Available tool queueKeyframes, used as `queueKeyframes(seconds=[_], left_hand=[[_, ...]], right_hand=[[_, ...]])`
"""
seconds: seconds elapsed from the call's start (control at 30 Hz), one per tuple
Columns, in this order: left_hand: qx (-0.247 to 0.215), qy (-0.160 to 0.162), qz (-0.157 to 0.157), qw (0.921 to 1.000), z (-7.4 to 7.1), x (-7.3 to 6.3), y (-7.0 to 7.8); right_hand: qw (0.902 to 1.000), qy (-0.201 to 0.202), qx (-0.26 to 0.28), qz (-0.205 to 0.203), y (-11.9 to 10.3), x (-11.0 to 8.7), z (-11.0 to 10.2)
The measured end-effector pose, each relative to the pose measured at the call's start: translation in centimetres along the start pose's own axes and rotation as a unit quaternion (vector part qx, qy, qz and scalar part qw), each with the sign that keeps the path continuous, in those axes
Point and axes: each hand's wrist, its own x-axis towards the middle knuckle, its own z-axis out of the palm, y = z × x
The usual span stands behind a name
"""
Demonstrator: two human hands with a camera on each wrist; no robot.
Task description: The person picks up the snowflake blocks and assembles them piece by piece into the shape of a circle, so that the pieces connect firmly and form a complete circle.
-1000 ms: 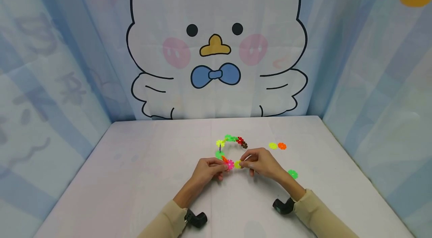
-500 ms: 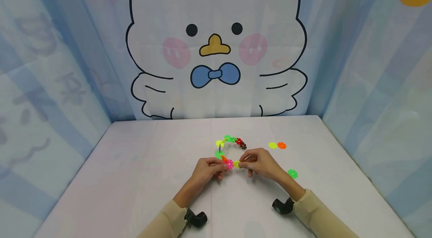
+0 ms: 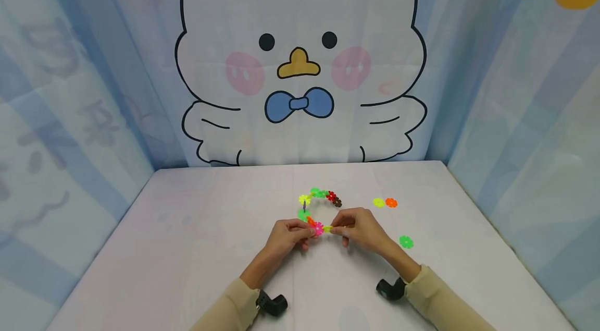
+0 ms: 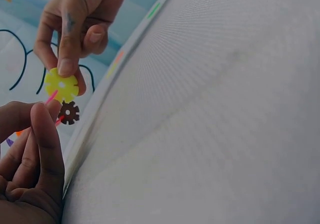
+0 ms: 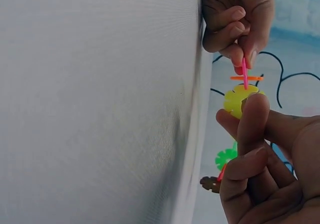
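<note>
Between the fingertips of the left hand (image 3: 288, 235) and the right hand (image 3: 360, 227), the yellow disc (image 3: 327, 229) has turned: half a second ago its face showed in the head view, and now it lies nearly edge-on, closer to the pink disc (image 3: 319, 228). The right hand has edged leftward with it. The two discs now stand crosswise, which looks like the angle for slot to meet slot, so the join is probably being lined up or begun.

The left thumb and finger pinch the pink disc; the right ones pinch the yellow. Beyond the left fingertips the chain (image 3: 303, 215) curves round to its brown end (image 3: 337, 201), just past the right fingers. To their right lie a loose yellow (image 3: 378, 202) and orange (image 3: 391, 203), with a green (image 3: 406, 242) beside the wrist.

Whether the slots have caught, I cannot tell: fingertips cover part of both discs. In the left wrist view, left fingers hide most of the chain.
</note>
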Motion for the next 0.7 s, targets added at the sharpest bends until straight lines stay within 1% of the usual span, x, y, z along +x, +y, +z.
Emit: queueKeyframes(seconds=[0.17, 0.47, 0.7], left_hand=[[-0.002, 0.007, 0.003, 1.0, 0.07, -0.04, -0.02], [-0.007, 0.012, 0.007, 0.9999, 0.0, 0.12, -0.35], [0.0, 0.005, 0.007, 1.0, -0.13, 0.01, -0.22]], right_hand=[[0.9999, 0.002, 0.001, -0.013, -0.21, -0.12, 0.08], [0.9997, 0.011, -0.009, -0.02, -0.6, -0.21, 0.39], [0.9996, 0.012, -0.008, -0.024, -0.64, -0.19, 0.57]])
